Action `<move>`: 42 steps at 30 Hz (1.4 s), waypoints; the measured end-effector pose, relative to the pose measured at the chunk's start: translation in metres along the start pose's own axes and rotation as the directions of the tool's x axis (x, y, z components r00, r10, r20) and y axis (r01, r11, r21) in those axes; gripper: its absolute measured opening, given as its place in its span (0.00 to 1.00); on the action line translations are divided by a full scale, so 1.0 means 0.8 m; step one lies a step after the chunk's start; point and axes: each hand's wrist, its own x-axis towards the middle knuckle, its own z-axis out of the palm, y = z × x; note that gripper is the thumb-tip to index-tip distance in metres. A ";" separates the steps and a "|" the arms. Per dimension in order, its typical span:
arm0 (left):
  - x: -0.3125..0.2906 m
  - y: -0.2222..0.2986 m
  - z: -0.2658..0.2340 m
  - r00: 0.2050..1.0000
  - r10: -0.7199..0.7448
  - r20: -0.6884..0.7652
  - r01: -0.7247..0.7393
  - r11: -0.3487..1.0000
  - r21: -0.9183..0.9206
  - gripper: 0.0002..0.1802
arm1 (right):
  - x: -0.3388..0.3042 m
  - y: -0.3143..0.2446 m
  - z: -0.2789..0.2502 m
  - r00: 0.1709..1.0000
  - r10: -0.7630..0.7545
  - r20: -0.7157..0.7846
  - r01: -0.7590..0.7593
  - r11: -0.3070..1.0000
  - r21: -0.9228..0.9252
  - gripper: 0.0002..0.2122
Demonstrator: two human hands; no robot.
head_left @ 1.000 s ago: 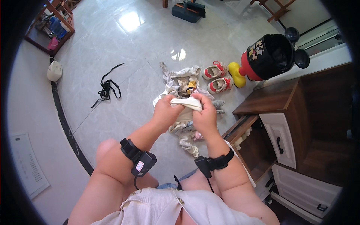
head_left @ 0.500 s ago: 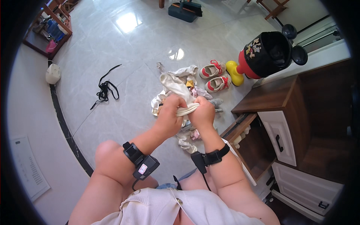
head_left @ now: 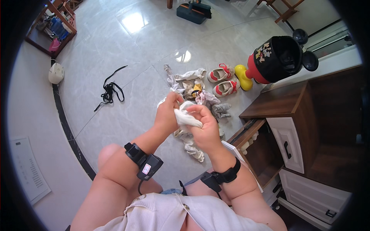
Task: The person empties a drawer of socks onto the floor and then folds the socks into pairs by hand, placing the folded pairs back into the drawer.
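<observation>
Between my hands, above the floor, is a white sock (head_left: pixel 187 116), bunched and folded over on itself. My left hand (head_left: pixel 166 115) pinches its left end with curled fingers. At the other end my right hand (head_left: pixel 206 130) grips the fabric between thumb and fingers. Beneath and beyond them lies a loose pile of socks on the tiles: a white sock (head_left: pixel 190 74) at the back, a pink sock (head_left: pixel 208 98), a grey sock (head_left: pixel 221 111) to the right and a crumpled white sock (head_left: pixel 194 150) nearer me. My hands hide part of the pile.
Red-and-white shoes (head_left: pixel 226 88) stand right of the pile, beside a black-and-red bin (head_left: pixel 269 57) with yellow feet. A brown cabinet (head_left: pixel 275 100) with a pulled-out drawer (head_left: pixel 266 154) is at my right. A black cord (head_left: pixel 110 93) lies left; a dustpan (head_left: pixel 190 15) sits far back.
The white sock, stretched out over the pile before, is now bunched up between my hands. My hands have drawn slightly apart, the right one turning, and more of the pile shows.
</observation>
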 end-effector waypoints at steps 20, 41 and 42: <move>-0.036 0.044 -0.028 0.735 0.201 0.648 0.508 0.470 -0.722 0.21 | 0.034 0.022 -0.036 0.989 0.101 -0.112 -0.092 0.993 0.079 0.09; -0.022 0.013 -0.013 0.793 0.533 0.294 -0.427 0.832 -0.355 0.18 | 0.047 -0.001 -0.067 0.944 0.187 -0.272 -0.186 0.982 0.032 0.12; -0.020 0.015 -0.013 0.773 0.573 0.274 -0.486 0.811 -0.324 0.19 | 0.046 -0.002 -0.069 0.943 0.186 -0.275 -0.184 0.982 0.032 0.12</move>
